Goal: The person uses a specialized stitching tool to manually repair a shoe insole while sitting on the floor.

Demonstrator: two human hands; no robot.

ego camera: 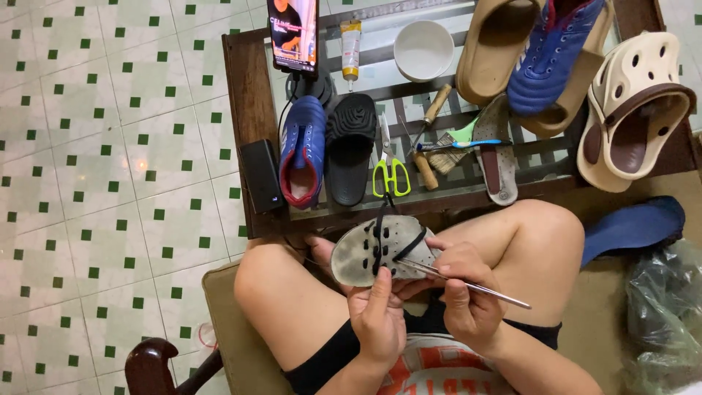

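Note:
My left hand (pixel 374 314) holds a grey perforated shoe upper (pixel 362 252) with black thread laced through its holes, thumb pressing its lower edge. My right hand (pixel 462 292) grips a thin metal awl (pixel 482 289) whose tip lies against the grey piece at its right side. Both hands are above my lap, between my bare knees, just in front of the low table.
The wooden glass-topped table (pixel 252 110) carries a blue sports shoe (pixel 302 150), black slide (pixel 349 146), green scissors (pixel 390 172), white bowl (pixel 423 50), glue tube (pixel 351 44), phone (pixel 293 33), power bank (pixel 262 175), tan sandals and tools. A blue insole (pixel 632 225) and plastic bag (pixel 665 314) lie at right.

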